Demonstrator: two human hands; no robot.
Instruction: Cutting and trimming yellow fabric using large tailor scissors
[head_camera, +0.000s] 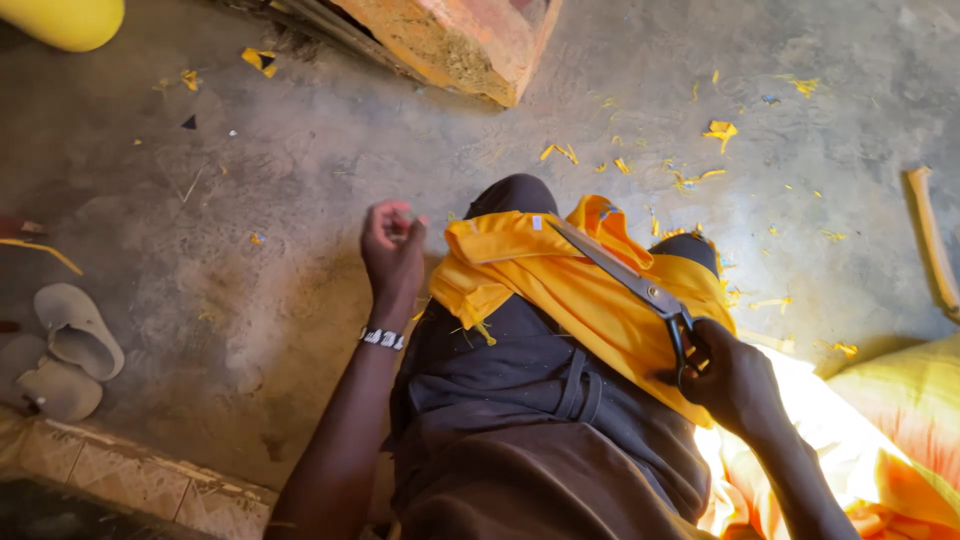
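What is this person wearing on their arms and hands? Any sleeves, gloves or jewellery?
Both arms are bare as far as the picture shows, with no sleeves in view and no gloves. The left hand has a narrow bracelet of black and white beads around the wrist. The right hand shows no ring, watch or band that I can make out, though part of it is in shadow.

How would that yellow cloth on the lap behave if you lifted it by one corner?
The yellow cloth would probably hang limp: it already drapes and folds over the knees. It looks thin, so likely light. The scissors in the right hand rest on it without flattening its folds.
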